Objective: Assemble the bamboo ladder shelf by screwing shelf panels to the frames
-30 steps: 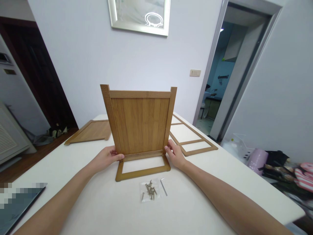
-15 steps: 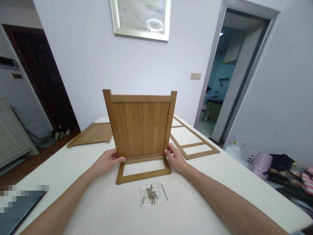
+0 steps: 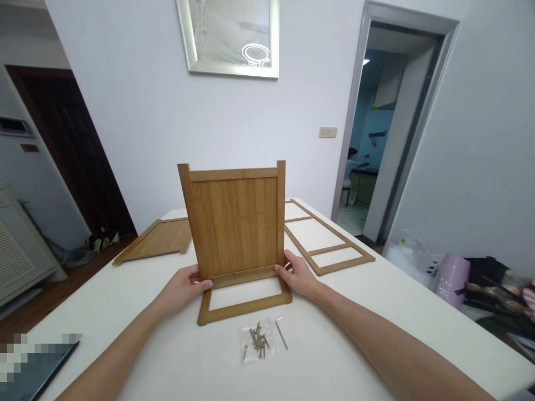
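Note:
A brown wooden panel [image 3: 236, 223] with side posts stands upright on the white table. My left hand [image 3: 184, 287] grips its lower left corner, the thumb across the front. At the lower right corner, my right hand [image 3: 296, 273] holds the panel the same way. Beneath it lies a flat wooden frame [image 3: 246, 308], its near end sticking out toward me; the panel hides the rest. Just in front are a clear bag of screws [image 3: 257, 342] and an L-shaped hex key [image 3: 282, 334].
Another wooden panel [image 3: 161, 239] lies flat at the back left. A second open wooden frame [image 3: 334, 253] lies on the right of the table [image 3: 355, 312]. A dark flat device [image 3: 42, 367], partly blurred out, is at the near left. A person [image 3: 351, 167] is beyond the doorway.
The panel's top right has shifted left, so it stands turned a little differently over the frame. Both hands keep their hold at the lower corners. The camera view has tilted slightly.

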Motion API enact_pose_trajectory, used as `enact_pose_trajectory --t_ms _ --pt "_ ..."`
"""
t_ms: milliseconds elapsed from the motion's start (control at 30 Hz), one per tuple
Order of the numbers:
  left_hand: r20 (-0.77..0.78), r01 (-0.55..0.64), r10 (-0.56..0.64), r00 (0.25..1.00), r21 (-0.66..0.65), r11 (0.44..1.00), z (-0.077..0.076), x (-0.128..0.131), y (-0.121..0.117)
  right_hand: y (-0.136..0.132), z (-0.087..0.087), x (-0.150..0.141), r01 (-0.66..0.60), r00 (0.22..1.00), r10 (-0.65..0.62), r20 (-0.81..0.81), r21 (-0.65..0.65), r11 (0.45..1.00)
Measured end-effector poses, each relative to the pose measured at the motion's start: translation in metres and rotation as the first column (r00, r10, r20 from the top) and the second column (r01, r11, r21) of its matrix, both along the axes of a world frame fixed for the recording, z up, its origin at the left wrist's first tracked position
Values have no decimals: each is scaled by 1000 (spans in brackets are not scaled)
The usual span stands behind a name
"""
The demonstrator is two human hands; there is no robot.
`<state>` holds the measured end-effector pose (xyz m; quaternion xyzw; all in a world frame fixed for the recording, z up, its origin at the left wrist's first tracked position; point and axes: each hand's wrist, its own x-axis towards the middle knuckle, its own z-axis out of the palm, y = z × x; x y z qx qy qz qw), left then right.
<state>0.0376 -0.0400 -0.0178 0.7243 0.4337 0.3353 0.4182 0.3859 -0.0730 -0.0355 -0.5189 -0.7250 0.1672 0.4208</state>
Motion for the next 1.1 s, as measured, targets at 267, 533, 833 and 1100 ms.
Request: enact_pose_trajectory --t_ms 267,533,833,1100 --pt "-40 23 -23 999 3 1000 0 -2 0 1 3 -1 -29 996 29 -81 -6 1000" --pt "-40 38 -38 998 -2 999 0 -1 0 -2 11 -2 -37 981 41 -191 23 999" --pt "-81 5 -2 997 34 999 -2 -2 2 2 8 1 -60 958 66 -280 30 998" --pt "-76 -4 5 997 19 1000 0 -2 1 -1 10 -1 -22 968 30 -248 35 999"
